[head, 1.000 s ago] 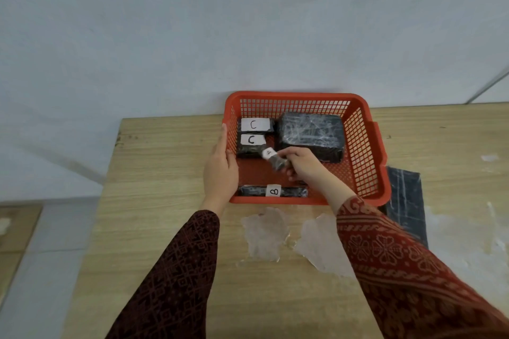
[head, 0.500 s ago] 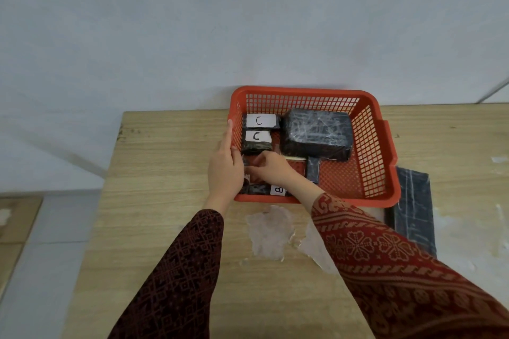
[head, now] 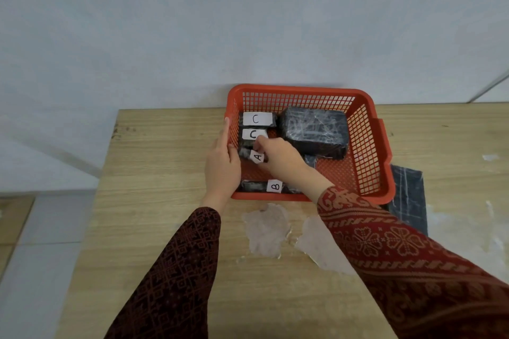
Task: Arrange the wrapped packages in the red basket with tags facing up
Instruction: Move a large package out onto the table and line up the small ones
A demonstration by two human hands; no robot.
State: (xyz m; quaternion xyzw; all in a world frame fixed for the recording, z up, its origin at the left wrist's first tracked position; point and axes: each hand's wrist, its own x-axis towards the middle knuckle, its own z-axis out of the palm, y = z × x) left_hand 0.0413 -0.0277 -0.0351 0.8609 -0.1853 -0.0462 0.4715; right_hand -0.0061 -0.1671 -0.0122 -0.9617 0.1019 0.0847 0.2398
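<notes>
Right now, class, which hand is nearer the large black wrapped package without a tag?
Right. The right hand lies just left of the package; the left hand grips the basket's left wall.

lighting's soft and even, kinda flat daylight, no harsh glare. faint shadows under the red basket (head: 382, 151) and sleeves on the desk (head: 165, 173). wide-angle bend at the edges, slightly soft focus overall, wall looks bluish.

My wooden table (head: 165, 201) carries the red basket (head: 366, 162), a dark wrapped package (head: 409, 201) beside it, and two pale patches (head: 265, 228).
</notes>
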